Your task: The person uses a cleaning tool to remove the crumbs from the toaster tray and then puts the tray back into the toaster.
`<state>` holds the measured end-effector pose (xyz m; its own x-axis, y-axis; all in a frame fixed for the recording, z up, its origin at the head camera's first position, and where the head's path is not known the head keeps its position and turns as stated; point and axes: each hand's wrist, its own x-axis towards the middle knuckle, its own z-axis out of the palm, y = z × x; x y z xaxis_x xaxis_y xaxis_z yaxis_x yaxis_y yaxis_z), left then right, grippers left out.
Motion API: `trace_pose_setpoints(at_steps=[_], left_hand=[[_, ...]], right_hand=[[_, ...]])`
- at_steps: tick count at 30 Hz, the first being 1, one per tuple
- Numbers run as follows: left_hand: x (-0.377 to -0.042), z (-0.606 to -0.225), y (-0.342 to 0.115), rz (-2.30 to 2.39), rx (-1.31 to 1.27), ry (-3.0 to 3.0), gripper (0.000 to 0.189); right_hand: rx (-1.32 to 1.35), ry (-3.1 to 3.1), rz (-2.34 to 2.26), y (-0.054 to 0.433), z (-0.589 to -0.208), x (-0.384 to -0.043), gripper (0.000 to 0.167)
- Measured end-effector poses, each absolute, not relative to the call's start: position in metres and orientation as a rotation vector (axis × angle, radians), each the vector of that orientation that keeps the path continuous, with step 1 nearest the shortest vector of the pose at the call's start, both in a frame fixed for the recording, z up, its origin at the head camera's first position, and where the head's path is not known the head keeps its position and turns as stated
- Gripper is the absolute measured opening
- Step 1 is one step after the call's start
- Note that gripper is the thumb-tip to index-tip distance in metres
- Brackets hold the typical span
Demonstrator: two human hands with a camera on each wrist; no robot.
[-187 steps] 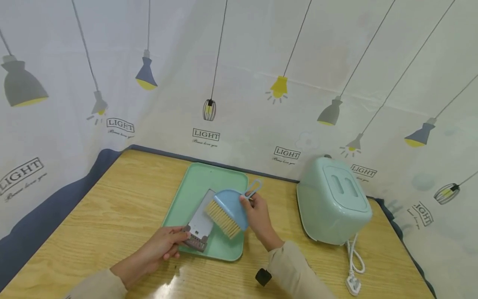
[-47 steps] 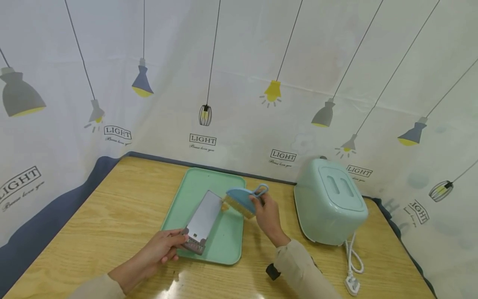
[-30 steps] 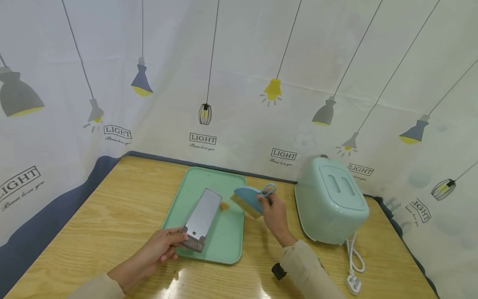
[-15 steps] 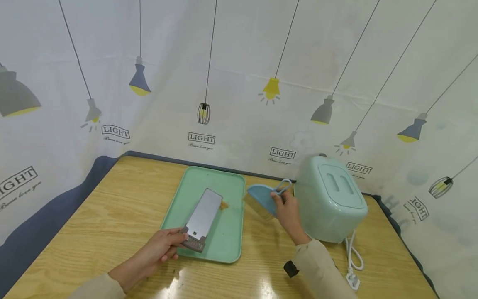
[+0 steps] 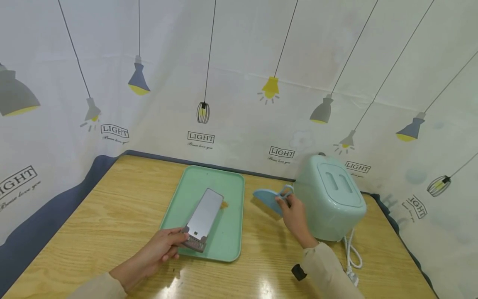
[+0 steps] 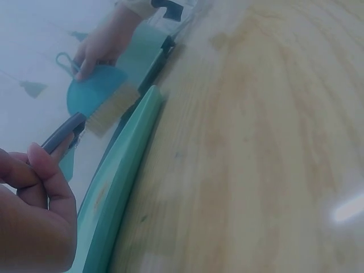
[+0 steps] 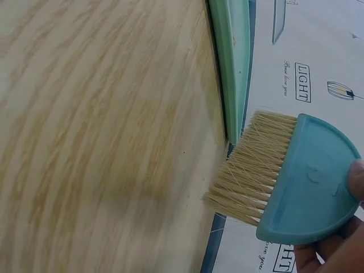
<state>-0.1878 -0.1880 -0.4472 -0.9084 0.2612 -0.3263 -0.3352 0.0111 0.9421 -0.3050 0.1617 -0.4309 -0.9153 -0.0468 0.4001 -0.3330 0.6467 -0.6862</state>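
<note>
My left hand pinches the grey-brown vented end of a flat metal crumb tray, held tilted over the mint-green serving tray. In the left wrist view only the edge of its grey end shows past my fingers. A small clump of brown crumbs lies on the green tray beside the metal plate. My right hand grips a blue hand brush by its looped handle, off the tray's right side. Its pale bristles hang down over the table in the right wrist view.
A mint-green toaster stands at the back right, close beside my right hand. Its white cord and plug lie on the wooden table in front of it. A printed cloth backdrop rises behind the table.
My right hand has carried the brush rightward from over the crumb tray to beyond the green tray's edge. Crumbs now show on the green tray. The left hand keeps its hold nearly still.
</note>
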Motion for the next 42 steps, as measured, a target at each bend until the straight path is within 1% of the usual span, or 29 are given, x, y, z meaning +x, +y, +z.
trace_pose_setpoints(at_steps=[5,10,14,17,21,30,31,33,35,42], left_hand=[[-0.187,-0.448,-0.187,1.951,-0.075,1.882,0.065],[-0.187,-0.449,-0.187,1.955,-0.080,1.865,0.068],[-0.188,-0.450,-0.186,1.959,-0.075,1.848,0.068],[-0.188,-0.449,-0.185,1.963,-0.070,1.852,0.066],[-0.188,-0.448,-0.184,1.967,-0.064,1.860,0.065],[-0.188,-0.451,-0.183,1.959,-0.062,1.860,0.068],[-0.188,-0.452,-0.183,1.962,-0.065,1.856,0.068],[-0.188,-0.453,-0.183,1.967,-0.070,1.856,0.068],[-0.188,-0.453,-0.183,1.968,-0.068,1.856,0.069],[-0.188,-0.452,-0.180,1.965,-0.087,1.856,0.065]], right_hand=[[0.319,-2.531,1.095,0.167,-0.433,-0.301,0.015],[0.351,-2.551,1.057,0.172,-0.438,-0.297,0.011],[0.386,-2.560,1.041,0.177,-0.443,-0.295,0.013],[0.472,-2.549,1.000,0.181,-0.446,-0.293,0.016],[0.655,-2.556,0.903,0.186,-0.449,-0.287,0.020],[0.999,-2.766,0.823,0.202,-0.452,-0.272,0.044],[1.035,-2.780,0.814,0.204,-0.453,-0.271,0.045],[1.103,-2.792,0.780,0.207,-0.455,-0.270,0.040],[1.165,-2.786,0.724,0.210,-0.457,-0.268,0.038],[1.284,-2.743,0.475,0.214,-0.464,-0.268,0.039]])
